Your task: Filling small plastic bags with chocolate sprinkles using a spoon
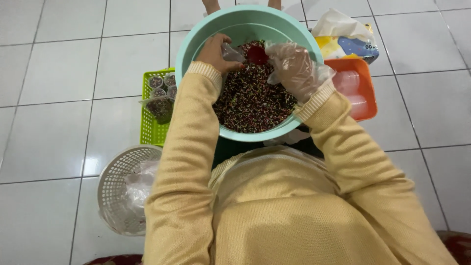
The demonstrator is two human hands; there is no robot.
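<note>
1. Left hand point(216, 51) pinches a small clear cup point(231, 52); gloved right hand point(294, 68) grips a red scoop point(257, 55) over the sprinkles point(250, 98).
2. Teal basin point(196, 44) sits on white floor tiles point(59, 122), green basket point(149, 127) and orange tray point(365, 93) just beside it.

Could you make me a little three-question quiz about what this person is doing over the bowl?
1. True or false: the right hand wears a clear plastic glove.
2. What fills the round mint-green plastic bowl?
3. Which stands left of the bowl: A) the lime-green plastic basket, B) the orange plastic tray?

Key: 1 true. 2 small dark multicoloured sprinkles. 3 A. The bare left hand holds a small clear cup.
</note>
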